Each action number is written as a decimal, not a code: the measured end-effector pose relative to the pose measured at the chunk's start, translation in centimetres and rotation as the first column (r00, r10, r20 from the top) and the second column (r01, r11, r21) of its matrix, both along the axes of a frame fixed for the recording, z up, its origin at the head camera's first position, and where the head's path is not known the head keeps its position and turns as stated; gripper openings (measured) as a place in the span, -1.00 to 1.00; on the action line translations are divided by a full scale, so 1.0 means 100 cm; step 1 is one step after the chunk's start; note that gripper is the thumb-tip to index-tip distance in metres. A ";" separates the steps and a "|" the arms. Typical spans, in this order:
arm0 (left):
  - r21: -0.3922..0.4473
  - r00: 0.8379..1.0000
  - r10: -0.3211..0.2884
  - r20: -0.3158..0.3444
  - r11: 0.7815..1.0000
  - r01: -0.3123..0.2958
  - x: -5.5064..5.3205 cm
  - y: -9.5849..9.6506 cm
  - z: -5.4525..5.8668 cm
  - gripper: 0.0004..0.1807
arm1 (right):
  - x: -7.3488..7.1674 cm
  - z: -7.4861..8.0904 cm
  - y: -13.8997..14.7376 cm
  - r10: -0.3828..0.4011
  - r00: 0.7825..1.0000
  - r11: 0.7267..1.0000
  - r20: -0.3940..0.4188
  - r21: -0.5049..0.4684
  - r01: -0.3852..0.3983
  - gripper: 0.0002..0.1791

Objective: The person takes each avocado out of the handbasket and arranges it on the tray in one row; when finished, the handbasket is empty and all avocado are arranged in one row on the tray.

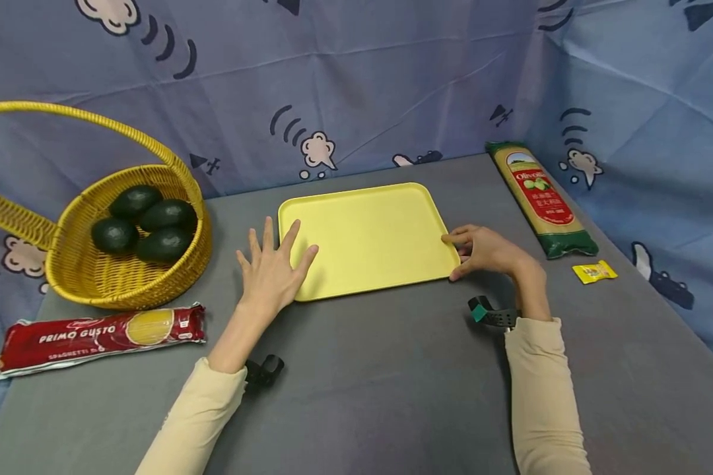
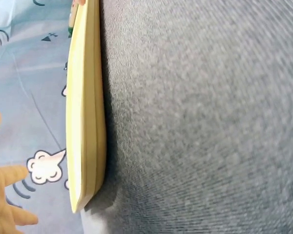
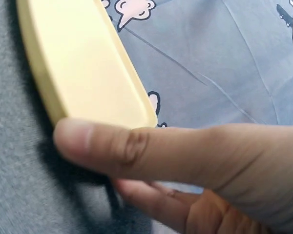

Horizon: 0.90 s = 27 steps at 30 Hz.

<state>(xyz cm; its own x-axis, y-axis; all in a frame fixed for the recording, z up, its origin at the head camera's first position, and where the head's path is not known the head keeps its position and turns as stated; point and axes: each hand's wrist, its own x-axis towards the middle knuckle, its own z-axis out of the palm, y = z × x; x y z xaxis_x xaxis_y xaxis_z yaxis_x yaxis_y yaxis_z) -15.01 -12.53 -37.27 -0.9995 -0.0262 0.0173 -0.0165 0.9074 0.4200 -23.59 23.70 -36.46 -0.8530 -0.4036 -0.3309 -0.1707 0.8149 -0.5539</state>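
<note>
A shallow yellow rectangular tray (image 1: pixel 368 241) lies on the grey table. At its right end, my right hand (image 1: pixel 487 251) grips the short edge, with the thumb by the near corner and the forefinger on the rim. The right wrist view shows that thumb (image 3: pixel 102 146) across the tray's end (image 3: pixel 83 58), other fingers curled below it. My left hand (image 1: pixel 271 274) hovers with fingers spread at the left end of the tray and holds nothing. In the left wrist view, its fingertips (image 2: pixel 12 173) show apart from the tray's side (image 2: pixel 85 122).
To the left stands a yellow wicker basket (image 1: pixel 65 277) with several avocados (image 1: pixel 166 244) inside. In front of it lies a red spaghetti pack (image 1: pixel 101 336). A green and gold pasta pack (image 1: pixel 541 198) and a small yellow wrapped packet (image 1: pixel 594 272) lie at right. Patterned blue cloth (image 1: pixel 356 86) hangs behind.
</note>
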 end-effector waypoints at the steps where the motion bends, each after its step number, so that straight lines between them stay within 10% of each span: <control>1: 0.002 1.000 0.001 0.003 1.000 -0.001 0.000 -0.001 0.000 -0.22 | -0.001 -0.001 0.000 0.000 1.000 1.000 -0.008 -0.012 0.000 -0.09; 17: 0.128 0.997 -0.058 0.043 0.990 0.052 0.000 -0.019 0.011 -0.25 | -0.006 -0.008 0.004 0.117 0.991 0.984 -0.059 -0.129 -0.124 -0.24; 27: 0.571 0.981 -0.181 0.073 0.814 0.108 0.022 -0.083 0.073 -0.42 | -0.007 -0.009 0.003 0.117 0.993 0.983 -0.031 -0.141 -0.120 -0.22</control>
